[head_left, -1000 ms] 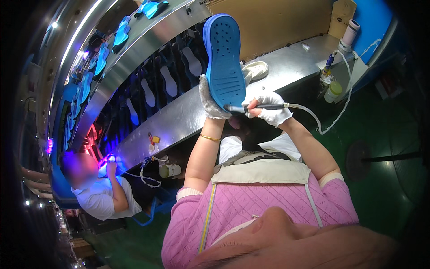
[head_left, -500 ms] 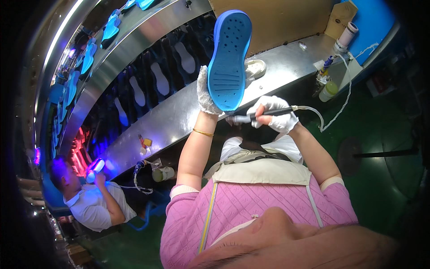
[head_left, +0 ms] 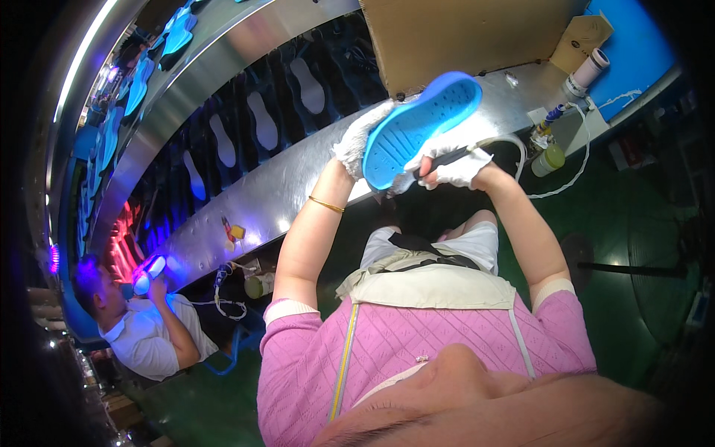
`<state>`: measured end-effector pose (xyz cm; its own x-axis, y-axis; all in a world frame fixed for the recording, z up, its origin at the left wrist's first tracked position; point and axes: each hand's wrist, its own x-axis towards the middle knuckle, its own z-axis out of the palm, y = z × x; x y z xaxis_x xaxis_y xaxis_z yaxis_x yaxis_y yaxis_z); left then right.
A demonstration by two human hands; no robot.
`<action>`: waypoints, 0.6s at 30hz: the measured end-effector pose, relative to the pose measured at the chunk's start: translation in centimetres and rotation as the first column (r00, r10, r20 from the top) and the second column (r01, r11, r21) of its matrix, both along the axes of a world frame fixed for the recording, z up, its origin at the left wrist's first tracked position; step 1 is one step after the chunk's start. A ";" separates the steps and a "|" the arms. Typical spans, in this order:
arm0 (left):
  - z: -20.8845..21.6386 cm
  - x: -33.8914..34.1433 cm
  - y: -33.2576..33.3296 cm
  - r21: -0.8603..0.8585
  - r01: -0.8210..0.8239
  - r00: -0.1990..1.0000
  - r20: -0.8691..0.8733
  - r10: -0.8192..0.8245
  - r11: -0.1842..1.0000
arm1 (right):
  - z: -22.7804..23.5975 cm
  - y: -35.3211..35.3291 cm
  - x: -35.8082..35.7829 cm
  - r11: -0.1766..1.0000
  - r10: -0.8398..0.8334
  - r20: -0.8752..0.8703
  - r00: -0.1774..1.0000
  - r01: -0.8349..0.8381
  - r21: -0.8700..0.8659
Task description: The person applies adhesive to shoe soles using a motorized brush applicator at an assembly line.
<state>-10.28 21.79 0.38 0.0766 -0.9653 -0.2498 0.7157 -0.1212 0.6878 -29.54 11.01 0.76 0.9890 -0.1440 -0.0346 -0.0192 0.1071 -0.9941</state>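
Note:
Held up in front of me is a blue shoe sole, tilted with its toe toward the upper right and its ridged, holed face toward me. My left hand, in a white knit glove, grips the sole along its left side near the heel. Between the fingers of my right hand, gloved in white with bare fingertips, is a dark-handled brush. Its tip is at the heel edge of the sole; whether it touches is hard to tell. A pale hose runs from the brush's rear end.
A steel bench carries a red-and-yellow tool. Behind it, sole-shaped pale pieces line a dark rack, below blue soles. Cardboard stands at the back, a green-lidded jar at right. A co-worker sits at left.
The sole has swung from upright to leaning right and come lower. My right hand has moved up against its lower right side, with the brush at the heel. The white shoe behind is now hidden.

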 end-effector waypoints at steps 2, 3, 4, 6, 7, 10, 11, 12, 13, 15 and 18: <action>0.5 -0.5 -0.4 -0.002 0.070 0.995 0.067 -0.069 0.998 | 0.8 -1.1 -0.1 0.996 -0.023 -0.026 0.999 0.020 -0.087; 0.8 -0.7 -0.6 -0.003 0.066 0.994 0.088 -0.066 0.998 | 1.1 -1.5 -0.2 0.993 -0.035 0.026 0.999 0.037 -0.109; 1.0 -1.1 -0.8 0.011 0.050 0.992 0.115 -0.051 0.999 | 1.2 -1.5 0.0 0.983 -0.070 -0.021 0.997 0.066 -0.172; 1.4 -1.4 -1.1 0.025 0.023 0.977 0.212 -0.028 0.999 | 1.3 -1.8 -0.2 0.931 -0.091 0.041 0.995 0.099 -0.351; 1.6 -1.5 -1.2 0.016 0.050 0.975 0.215 -0.052 0.999 | 1.3 -2.0 -0.4 0.940 -0.111 -0.003 0.994 0.104 -0.325; 1.6 -1.6 -1.7 0.038 0.084 0.966 0.244 -0.091 0.996 | 1.5 -3.7 -1.9 0.983 -0.095 -0.055 0.994 0.085 -0.161; 1.5 -1.6 -1.9 0.013 0.085 0.980 0.179 -0.086 0.996 | 1.7 -4.6 -2.7 0.968 -0.097 -0.151 0.984 0.058 -0.245; 1.4 -1.7 -2.0 -0.011 0.084 0.990 0.114 -0.082 0.996 | 1.4 -4.7 -2.9 0.987 -0.106 -0.114 0.988 0.091 -0.129; 1.2 -1.7 -2.1 -0.012 0.063 0.996 0.057 -0.063 0.998 | 1.3 -4.9 -3.2 0.988 -0.157 -0.131 0.979 0.154 -0.032; 0.5 -2.2 -2.2 -0.062 0.035 0.990 -0.134 -0.043 0.997 | 0.5 -3.5 -3.0 0.974 -0.226 0.149 0.963 0.218 0.064; -0.9 -3.0 -2.1 -0.234 -0.128 0.967 -0.244 0.069 0.964 | -0.7 0.2 -2.1 0.865 -0.411 0.271 0.870 0.466 -0.187</action>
